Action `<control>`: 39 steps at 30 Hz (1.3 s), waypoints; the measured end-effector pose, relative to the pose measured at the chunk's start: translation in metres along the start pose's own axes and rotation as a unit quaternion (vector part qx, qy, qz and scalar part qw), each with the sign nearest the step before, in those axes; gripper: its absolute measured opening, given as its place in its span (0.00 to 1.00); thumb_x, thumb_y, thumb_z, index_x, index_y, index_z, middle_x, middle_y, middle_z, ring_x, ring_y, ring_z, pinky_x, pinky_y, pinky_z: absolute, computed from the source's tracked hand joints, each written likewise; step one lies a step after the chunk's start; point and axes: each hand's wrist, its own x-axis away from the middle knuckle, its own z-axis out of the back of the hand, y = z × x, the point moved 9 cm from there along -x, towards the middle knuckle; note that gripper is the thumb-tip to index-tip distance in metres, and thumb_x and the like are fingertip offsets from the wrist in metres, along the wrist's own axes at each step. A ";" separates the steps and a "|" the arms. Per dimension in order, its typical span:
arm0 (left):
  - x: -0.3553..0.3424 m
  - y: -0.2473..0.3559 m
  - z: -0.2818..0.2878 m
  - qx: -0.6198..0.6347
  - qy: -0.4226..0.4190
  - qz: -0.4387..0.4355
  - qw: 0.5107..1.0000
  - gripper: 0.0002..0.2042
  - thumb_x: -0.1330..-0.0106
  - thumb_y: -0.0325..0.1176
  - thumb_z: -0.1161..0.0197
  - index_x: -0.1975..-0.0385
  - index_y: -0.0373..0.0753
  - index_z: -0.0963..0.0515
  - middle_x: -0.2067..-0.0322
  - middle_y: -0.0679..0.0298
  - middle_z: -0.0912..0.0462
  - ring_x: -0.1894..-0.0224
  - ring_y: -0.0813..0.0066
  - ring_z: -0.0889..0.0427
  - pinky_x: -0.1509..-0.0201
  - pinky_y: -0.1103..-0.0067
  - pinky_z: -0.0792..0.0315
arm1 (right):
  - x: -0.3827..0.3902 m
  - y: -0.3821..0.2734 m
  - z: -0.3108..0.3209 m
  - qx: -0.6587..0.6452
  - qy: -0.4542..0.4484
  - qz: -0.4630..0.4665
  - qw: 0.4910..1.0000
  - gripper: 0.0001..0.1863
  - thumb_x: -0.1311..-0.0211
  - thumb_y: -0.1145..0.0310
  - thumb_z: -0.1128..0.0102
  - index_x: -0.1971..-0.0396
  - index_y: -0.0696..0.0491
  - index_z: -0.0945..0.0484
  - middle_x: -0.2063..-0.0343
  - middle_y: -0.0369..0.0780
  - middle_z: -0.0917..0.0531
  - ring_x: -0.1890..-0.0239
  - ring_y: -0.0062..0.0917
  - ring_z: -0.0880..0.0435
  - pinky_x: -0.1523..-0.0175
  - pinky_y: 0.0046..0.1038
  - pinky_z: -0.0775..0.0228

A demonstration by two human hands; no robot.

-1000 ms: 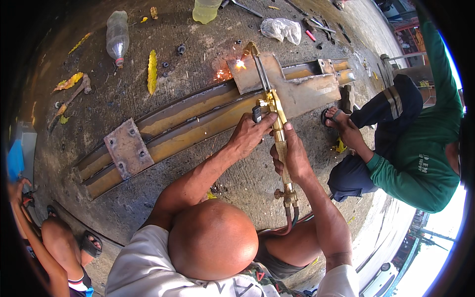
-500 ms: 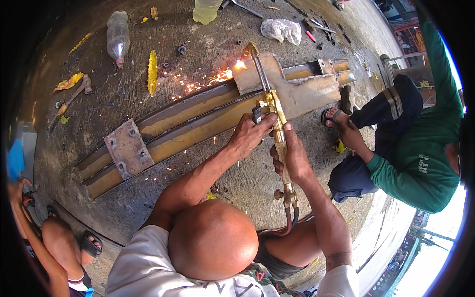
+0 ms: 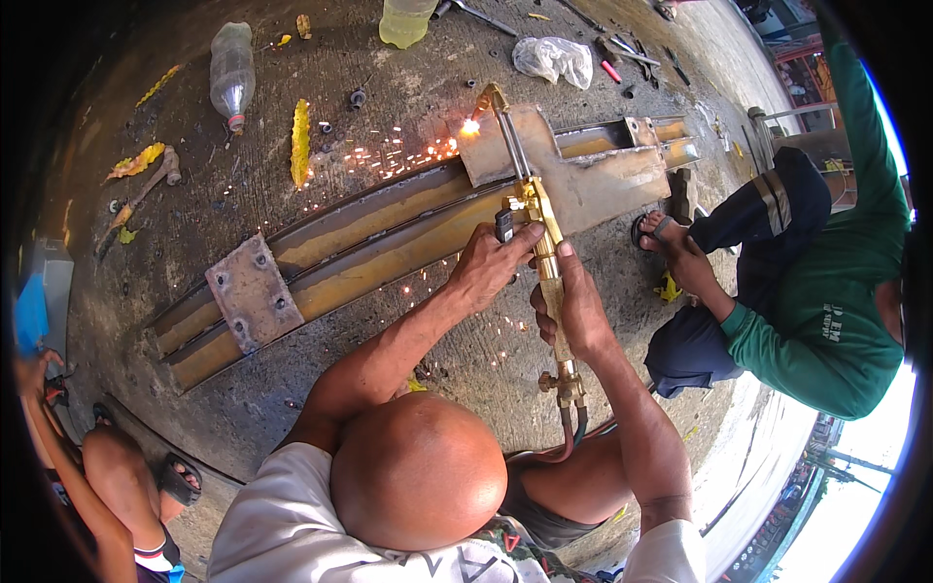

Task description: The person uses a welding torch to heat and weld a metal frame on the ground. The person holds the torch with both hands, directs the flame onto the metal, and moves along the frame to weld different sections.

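A brass cutting torch (image 3: 545, 212) lies across the work, its bent tip pointing away from me. My right hand (image 3: 583, 306) is wrapped around the torch's handle. Closed on the torch from the left side, my left hand (image 3: 483, 267) has its thumb against the brass body; a small black piece (image 3: 504, 225) stands up beside it, its kind unclear. At the tip, a bright glow burns on the left edge of a notched steel plate (image 3: 607, 189), throwing sparks leftward. That plate rests on two long steel channel beams (image 3: 379, 248). Hoses (image 3: 567, 437) run from the torch's near end.
A bolt-holed plate (image 3: 255, 293) sits across the beams' left part. Beyond lie bottles (image 3: 232, 73), a hammer (image 3: 146, 189), a plastic bag (image 3: 554, 60) and scattered tools (image 3: 637, 53). A person in green (image 3: 816, 321) squats at right, a foot near the plate; another person (image 3: 117, 466) is at left.
The sparks have spread wider and thinner to the left, and more are scattered near my left hand. The torch tip and both hands look nearly unmoved.
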 end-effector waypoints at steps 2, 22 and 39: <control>-0.001 -0.003 0.002 -0.012 -0.007 0.008 1.000 0.19 0.29 0.45 0.40 0.55 0.31 0.21 0.60 0.58 0.17 0.54 0.71 0.19 0.39 0.66 0.24 | 0.000 0.000 0.000 0.000 0.001 -0.001 1.000 0.37 0.30 0.31 0.70 0.52 0.53 0.30 0.84 0.33 0.32 0.89 0.18 0.36 0.85 0.24 0.41; 0.001 0.005 0.000 0.000 -0.002 -0.006 1.000 0.20 0.29 0.46 0.39 0.57 0.30 0.21 0.62 0.58 0.18 0.55 0.72 0.19 0.41 0.69 0.22 | 0.000 -0.002 0.000 0.005 0.000 0.006 1.000 0.38 0.30 0.31 0.69 0.51 0.54 0.30 0.84 0.33 0.32 0.90 0.18 0.35 0.85 0.25 0.42; -0.001 0.001 0.002 0.012 0.008 0.002 1.000 0.21 0.30 0.46 0.38 0.58 0.30 0.20 0.62 0.57 0.18 0.54 0.71 0.19 0.39 0.68 0.24 | -0.003 -0.002 -0.001 0.005 0.001 0.007 1.000 0.38 0.30 0.31 0.69 0.52 0.54 0.31 0.84 0.33 0.32 0.90 0.17 0.35 0.85 0.24 0.42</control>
